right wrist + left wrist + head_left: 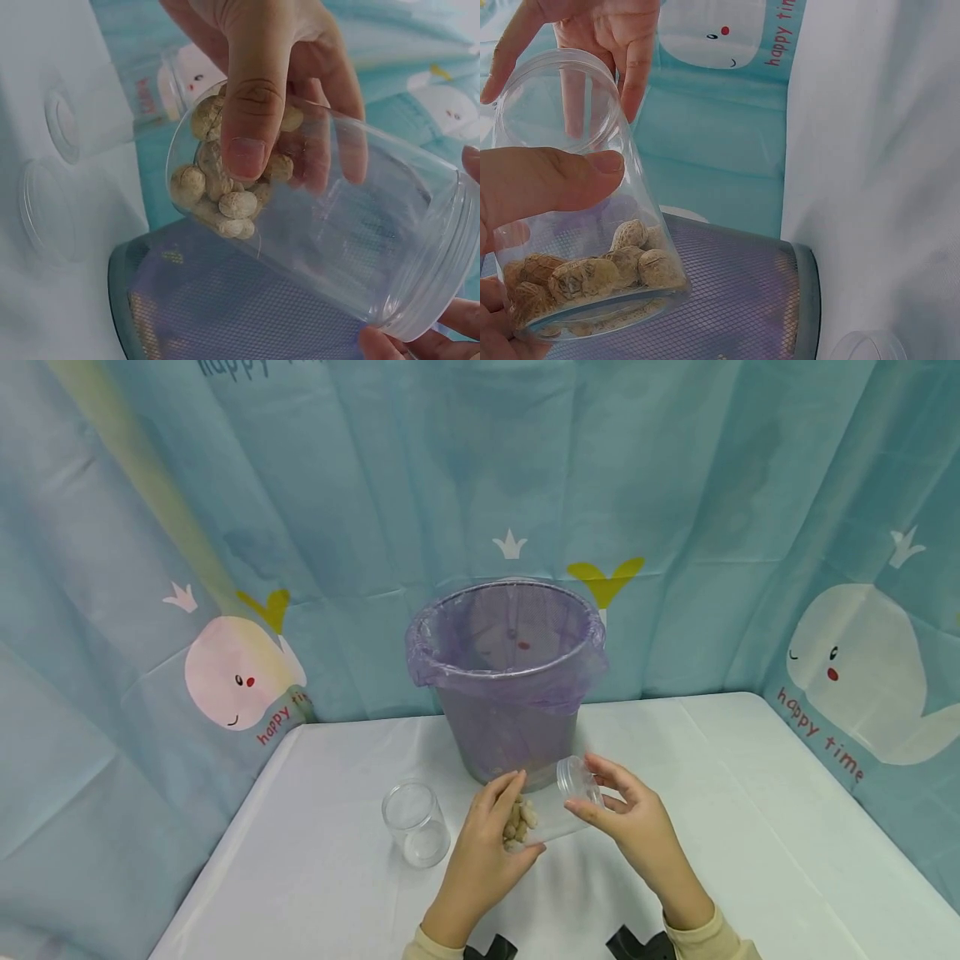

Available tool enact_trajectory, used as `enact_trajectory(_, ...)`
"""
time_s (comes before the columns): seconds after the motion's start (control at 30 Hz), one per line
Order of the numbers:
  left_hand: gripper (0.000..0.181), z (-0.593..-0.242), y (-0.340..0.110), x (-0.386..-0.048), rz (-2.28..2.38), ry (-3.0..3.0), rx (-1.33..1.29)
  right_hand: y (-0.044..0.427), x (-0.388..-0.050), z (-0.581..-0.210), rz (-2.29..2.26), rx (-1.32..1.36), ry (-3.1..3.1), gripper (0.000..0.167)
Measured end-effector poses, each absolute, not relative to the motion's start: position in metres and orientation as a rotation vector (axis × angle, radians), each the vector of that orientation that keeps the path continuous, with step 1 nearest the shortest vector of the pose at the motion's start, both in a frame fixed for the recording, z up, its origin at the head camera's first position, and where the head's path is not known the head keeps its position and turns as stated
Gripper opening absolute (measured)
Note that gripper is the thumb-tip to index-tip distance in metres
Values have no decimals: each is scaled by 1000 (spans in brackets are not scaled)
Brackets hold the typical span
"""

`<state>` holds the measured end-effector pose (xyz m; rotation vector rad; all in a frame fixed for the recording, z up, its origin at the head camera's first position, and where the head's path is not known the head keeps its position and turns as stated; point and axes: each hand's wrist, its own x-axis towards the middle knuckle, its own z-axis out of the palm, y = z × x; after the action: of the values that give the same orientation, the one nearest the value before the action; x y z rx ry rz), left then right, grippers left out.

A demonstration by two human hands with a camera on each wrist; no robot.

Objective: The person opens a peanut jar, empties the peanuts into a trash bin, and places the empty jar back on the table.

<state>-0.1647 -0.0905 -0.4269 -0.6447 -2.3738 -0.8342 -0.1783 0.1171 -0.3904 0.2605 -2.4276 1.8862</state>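
I have the left hand [486, 853] curled round the bottom of a tilted clear jar [552, 820], low in the middle of the head view. The right hand [633, 820] pinches its mouth end. I think this step works at the mouth; next calls for a steady grip. Peanuts [518, 823] lie in its base; I can't tell if a lid is on. Further left, a second jar [417, 827] looks empty; above, a purple bag [426, 652] lines the bin [498, 739].
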Motion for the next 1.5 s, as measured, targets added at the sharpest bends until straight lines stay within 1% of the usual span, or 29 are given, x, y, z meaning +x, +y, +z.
enact_trajectory(0.23,96,-427,-91,-165,-839,-2367,-649,118,-178,-390,1894,322,-2409,60)
enact_trajectory(0.8,97,-427,-91,-164,-858,-2357,-655,120,-176,-391,1857,490,-2388,62)
enact_trajectory(1.17,97,-424,-90,-163,-874,-2366,-644,122,-177,-389,1829,324,-2394,64)
enact_trajectory(1.5,95,-425,-90,-162,-863,-2375,-649,119,-176,-388,1837,276,-2426,60)
